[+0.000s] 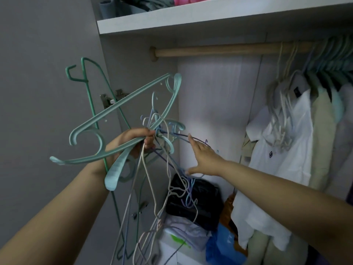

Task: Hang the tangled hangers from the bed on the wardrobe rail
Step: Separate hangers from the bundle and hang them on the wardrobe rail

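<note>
From the head camera, the left hand [133, 144] is raised in front of the open wardrobe with its fingers curled tight round a knot of tangled hangers [152, 134], gripping them where their necks cross. Out of that fist, wide pale teal plastic hangers [122, 104] fan up and to the left, a dark green wire hanger [89, 96] stands behind them against the grey wall, and thin beige, lilac and blue wire hangers [172, 190] trail downward in loops below the hand. The right hand [204, 159] reaches in from the right with fingers extended and spread; its fingertips touch a thin purple wire [183, 137] of the bundle and its thumb lies against the loops lower down, without a closed grip that can be made out. Above both hands, the wooden wardrobe rail [219, 50] runs across under a white shelf [210, 18]; its left stretch is bare, while on its right end hang more hangers and garments, among them a white shirt [282, 159]. Below, in the bottom of the wardrobe, sit a black bag [206, 203], folded cloth and a blue plastic bag [221, 245].
</note>
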The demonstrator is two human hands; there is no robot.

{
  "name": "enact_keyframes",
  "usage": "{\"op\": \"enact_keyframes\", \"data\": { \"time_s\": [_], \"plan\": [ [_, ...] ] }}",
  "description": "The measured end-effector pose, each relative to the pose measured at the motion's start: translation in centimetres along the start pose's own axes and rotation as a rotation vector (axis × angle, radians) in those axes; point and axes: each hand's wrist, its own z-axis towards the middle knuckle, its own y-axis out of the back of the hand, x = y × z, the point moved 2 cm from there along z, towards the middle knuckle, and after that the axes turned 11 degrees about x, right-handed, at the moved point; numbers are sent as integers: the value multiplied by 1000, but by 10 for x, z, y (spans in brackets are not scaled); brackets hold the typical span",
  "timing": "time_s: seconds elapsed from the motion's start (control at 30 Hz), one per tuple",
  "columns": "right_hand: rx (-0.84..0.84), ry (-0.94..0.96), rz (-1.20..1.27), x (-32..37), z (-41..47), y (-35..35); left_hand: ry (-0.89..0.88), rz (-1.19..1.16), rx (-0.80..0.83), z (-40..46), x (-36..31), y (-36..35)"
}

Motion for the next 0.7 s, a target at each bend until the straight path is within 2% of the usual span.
{"op": "enact_keyframes", "data": {
  "time_s": [0.1,0.17,0.3,0.57,0.7],
  "plan": [
    [-212,147,474,21,0,7,-6,4,6,-9,9,-1],
    [-292,210,691,39,1,12,-24,17,-17,-13,16,-3],
    [-308,239,840,60,8,19,-18,113,-47,-22,23,-3],
    [-347,225,689,72,9,37,-51,127,-78,-41,28,-8],
    [-461,158,347,82,-3,36,-46,147,-153,-42,32,0]
  ]
}}
